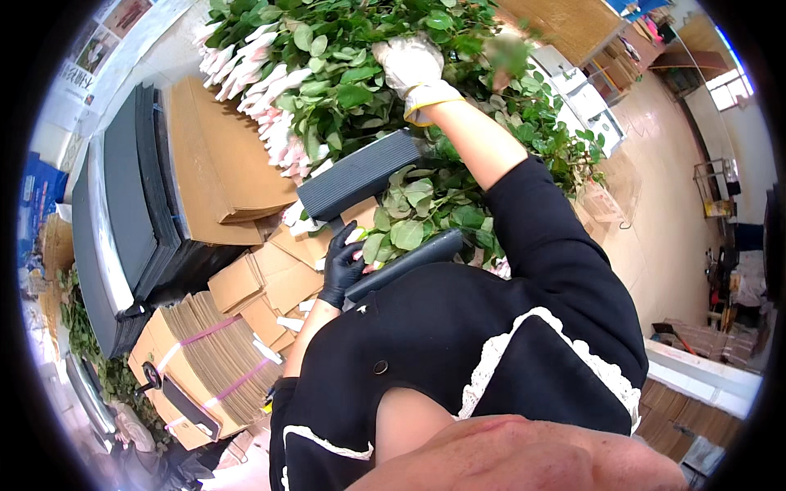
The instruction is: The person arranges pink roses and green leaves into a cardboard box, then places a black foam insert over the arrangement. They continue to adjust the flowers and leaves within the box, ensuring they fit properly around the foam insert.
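Leafy roses [352,94] lie in a large heap at the far side, their pale pink and white wrapped heads pointing left. My right hand [409,65], in a white glove with a yellow cuff, reaches into this heap. Leaves and the glove's back hide its fingertips. Closer to my body, more leafy stems [422,213] lie between a ribbed dark block [360,173] and a dark padded bar [407,263]. My left hand [340,270], black-gloved, is at the left end of these stems. Its fingers curl around a pale rose head, partly hidden.
Cardboard sheets [217,155] and dark grey sheets [135,196] stand stacked at the left. Below them is a strapped bundle of cardboard [214,344]. Loose cardboard pieces [278,274] lie beside my left hand. White boxes [581,102] stand beyond the heap's right side.
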`<action>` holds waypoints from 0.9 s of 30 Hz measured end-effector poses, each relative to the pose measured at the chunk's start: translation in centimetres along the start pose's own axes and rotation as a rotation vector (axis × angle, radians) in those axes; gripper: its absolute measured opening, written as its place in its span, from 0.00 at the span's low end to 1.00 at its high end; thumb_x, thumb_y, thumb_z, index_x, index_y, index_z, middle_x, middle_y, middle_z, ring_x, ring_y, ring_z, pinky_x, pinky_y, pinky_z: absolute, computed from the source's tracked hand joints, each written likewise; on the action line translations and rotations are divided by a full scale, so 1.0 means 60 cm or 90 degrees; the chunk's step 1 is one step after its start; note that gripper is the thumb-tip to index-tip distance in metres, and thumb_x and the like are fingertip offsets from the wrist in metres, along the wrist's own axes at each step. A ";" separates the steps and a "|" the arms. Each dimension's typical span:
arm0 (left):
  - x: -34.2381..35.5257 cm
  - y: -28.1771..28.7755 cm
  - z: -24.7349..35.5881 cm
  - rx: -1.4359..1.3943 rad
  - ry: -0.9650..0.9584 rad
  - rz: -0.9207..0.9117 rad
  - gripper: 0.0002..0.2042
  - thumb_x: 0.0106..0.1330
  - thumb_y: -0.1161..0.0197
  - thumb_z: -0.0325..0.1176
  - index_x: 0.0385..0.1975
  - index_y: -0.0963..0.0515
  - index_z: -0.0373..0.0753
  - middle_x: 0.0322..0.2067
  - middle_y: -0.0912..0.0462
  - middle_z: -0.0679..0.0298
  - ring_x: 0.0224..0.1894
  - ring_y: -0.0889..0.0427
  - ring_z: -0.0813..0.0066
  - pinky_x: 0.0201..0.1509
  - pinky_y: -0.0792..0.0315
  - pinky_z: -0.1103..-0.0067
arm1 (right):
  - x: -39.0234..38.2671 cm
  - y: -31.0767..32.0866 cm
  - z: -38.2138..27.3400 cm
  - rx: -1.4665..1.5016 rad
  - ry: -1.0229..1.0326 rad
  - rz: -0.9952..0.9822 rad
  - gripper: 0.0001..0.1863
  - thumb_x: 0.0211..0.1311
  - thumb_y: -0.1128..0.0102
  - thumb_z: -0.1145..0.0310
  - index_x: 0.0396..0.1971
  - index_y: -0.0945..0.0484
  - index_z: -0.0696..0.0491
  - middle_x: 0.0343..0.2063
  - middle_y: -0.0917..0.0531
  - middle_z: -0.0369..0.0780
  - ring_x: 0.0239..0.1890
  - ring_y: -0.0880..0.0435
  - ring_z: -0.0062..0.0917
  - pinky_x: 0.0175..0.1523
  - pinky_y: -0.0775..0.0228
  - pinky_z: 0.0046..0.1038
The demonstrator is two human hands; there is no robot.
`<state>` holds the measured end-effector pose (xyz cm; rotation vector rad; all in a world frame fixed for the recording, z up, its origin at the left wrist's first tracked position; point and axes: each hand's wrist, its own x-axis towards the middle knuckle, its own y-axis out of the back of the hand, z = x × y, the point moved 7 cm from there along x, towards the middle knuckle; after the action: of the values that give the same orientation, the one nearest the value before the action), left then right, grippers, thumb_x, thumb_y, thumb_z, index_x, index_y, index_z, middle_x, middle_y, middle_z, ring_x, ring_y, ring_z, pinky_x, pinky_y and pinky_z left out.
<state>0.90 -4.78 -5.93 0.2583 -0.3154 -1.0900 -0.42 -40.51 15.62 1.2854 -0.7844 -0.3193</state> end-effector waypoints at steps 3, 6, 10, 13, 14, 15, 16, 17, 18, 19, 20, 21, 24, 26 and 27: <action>0.000 0.002 0.018 0.056 -0.026 -0.026 0.17 0.49 0.32 0.24 0.42 0.15 0.42 0.63 0.29 0.56 0.64 0.32 0.57 0.65 0.36 0.67 | -0.001 0.067 -0.025 0.010 0.050 0.117 0.11 0.58 0.47 0.66 0.36 0.16 0.44 0.37 0.14 0.38 0.41 0.14 0.34 0.40 0.21 0.38; 0.001 0.006 0.034 0.075 -0.061 -0.012 0.18 0.48 0.32 0.23 0.43 0.16 0.42 0.63 0.30 0.56 0.64 0.31 0.57 0.65 0.35 0.67 | -0.004 0.083 -0.019 -0.015 0.101 0.096 0.15 0.60 0.50 0.68 0.44 0.18 0.41 0.38 0.14 0.41 0.39 0.14 0.38 0.39 0.21 0.40; 0.003 0.002 0.039 0.064 -0.077 0.010 0.17 0.48 0.31 0.23 0.41 0.16 0.41 0.62 0.28 0.54 0.61 0.28 0.55 0.62 0.33 0.67 | -0.051 0.081 0.045 0.025 0.158 0.120 0.19 0.60 0.48 0.67 0.53 0.23 0.40 0.42 0.16 0.44 0.39 0.14 0.41 0.41 0.21 0.41; -0.002 0.011 0.042 0.045 -0.054 0.021 0.15 0.49 0.31 0.24 0.40 0.15 0.41 0.62 0.28 0.55 0.60 0.27 0.56 0.62 0.32 0.67 | -0.077 0.061 0.058 0.053 0.154 0.059 0.20 0.62 0.44 0.64 0.55 0.24 0.40 0.46 0.17 0.44 0.41 0.15 0.42 0.46 0.22 0.40; -0.007 0.015 0.040 0.046 -0.048 0.026 0.15 0.49 0.31 0.24 0.40 0.15 0.41 0.62 0.28 0.55 0.60 0.27 0.56 0.62 0.32 0.67 | -0.085 0.038 0.048 0.063 0.129 -0.053 0.22 0.60 0.38 0.61 0.55 0.24 0.41 0.49 0.17 0.44 0.44 0.16 0.42 0.50 0.23 0.38; -0.005 0.013 0.041 0.041 -0.050 0.024 0.15 0.50 0.31 0.24 0.40 0.15 0.41 0.62 0.28 0.56 0.60 0.27 0.57 0.62 0.32 0.68 | -0.094 -0.008 0.053 0.116 0.101 -0.142 0.24 0.62 0.40 0.64 0.59 0.28 0.44 0.55 0.21 0.46 0.51 0.19 0.40 0.55 0.25 0.36; -0.002 0.009 0.038 0.017 -0.045 0.019 0.16 0.50 0.31 0.24 0.40 0.15 0.42 0.62 0.28 0.56 0.61 0.27 0.57 0.62 0.33 0.68 | -0.104 -0.058 0.053 0.099 0.130 -0.146 0.24 0.62 0.41 0.65 0.59 0.28 0.45 0.54 0.21 0.46 0.50 0.18 0.42 0.53 0.25 0.38; 0.001 0.005 0.035 -0.006 -0.040 0.013 0.16 0.50 0.30 0.24 0.41 0.15 0.42 0.62 0.28 0.56 0.61 0.28 0.57 0.63 0.33 0.68 | -0.112 -0.122 0.056 0.083 0.159 -0.149 0.24 0.62 0.43 0.67 0.59 0.28 0.45 0.54 0.21 0.46 0.49 0.18 0.43 0.52 0.24 0.40; 0.013 -0.011 0.035 -0.039 -0.042 -0.002 0.16 0.50 0.30 0.24 0.42 0.15 0.42 0.62 0.28 0.56 0.62 0.28 0.57 0.63 0.33 0.69 | -0.114 -0.214 0.105 0.147 0.029 -0.205 0.25 0.62 0.44 0.68 0.61 0.30 0.46 0.58 0.25 0.46 0.51 0.19 0.44 0.55 0.26 0.39; 0.010 -0.008 0.036 -0.021 -0.044 -0.007 0.17 0.51 0.30 0.24 0.43 0.15 0.42 0.62 0.29 0.56 0.62 0.29 0.58 0.64 0.33 0.69 | -0.113 -0.240 0.097 0.166 0.047 -0.259 0.24 0.63 0.46 0.70 0.61 0.30 0.46 0.61 0.27 0.46 0.54 0.21 0.43 0.58 0.28 0.36; 0.013 -0.007 0.042 -0.007 -0.052 -0.015 0.17 0.51 0.30 0.25 0.43 0.15 0.43 0.62 0.29 0.56 0.63 0.29 0.58 0.64 0.34 0.69 | -0.114 -0.257 0.098 0.179 0.058 -0.312 0.24 0.64 0.48 0.71 0.62 0.30 0.46 0.63 0.29 0.45 0.57 0.22 0.43 0.61 0.31 0.34; -0.001 0.013 0.040 0.026 -0.043 -0.004 0.17 0.52 0.30 0.25 0.44 0.15 0.43 0.62 0.29 0.56 0.63 0.30 0.58 0.64 0.34 0.69 | -0.106 -0.192 0.047 0.235 0.093 -0.296 0.23 0.62 0.46 0.72 0.59 0.27 0.46 0.59 0.24 0.43 0.55 0.21 0.41 0.59 0.29 0.33; 0.001 0.018 0.040 -0.104 0.023 -0.048 0.16 0.60 0.32 0.29 0.50 0.17 0.45 0.64 0.31 0.57 0.66 0.33 0.62 0.67 0.36 0.70 | -0.076 -0.072 0.058 0.183 0.221 -0.121 0.22 0.58 0.43 0.70 0.55 0.23 0.45 0.53 0.20 0.41 0.51 0.19 0.39 0.56 0.26 0.34; 0.004 0.036 0.043 -0.204 0.071 -0.038 0.17 0.64 0.35 0.31 0.53 0.19 0.45 0.65 0.32 0.57 0.68 0.35 0.64 0.68 0.38 0.70 | -0.068 0.026 0.055 0.177 0.233 -0.045 0.23 0.56 0.41 0.69 0.54 0.23 0.45 0.53 0.20 0.41 0.51 0.19 0.38 0.55 0.26 0.34; 0.005 0.045 0.042 -0.242 0.071 -0.019 0.17 0.66 0.37 0.32 0.55 0.21 0.44 0.65 0.33 0.56 0.69 0.37 0.64 0.69 0.39 0.70 | -0.069 0.073 0.056 0.176 0.233 -0.032 0.23 0.56 0.39 0.69 0.55 0.23 0.44 0.53 0.20 0.42 0.52 0.19 0.38 0.56 0.26 0.34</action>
<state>2.35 -4.00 -2.61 -0.0160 -0.0011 -1.1372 -6.49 -39.15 18.55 1.5696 -0.4946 -0.0107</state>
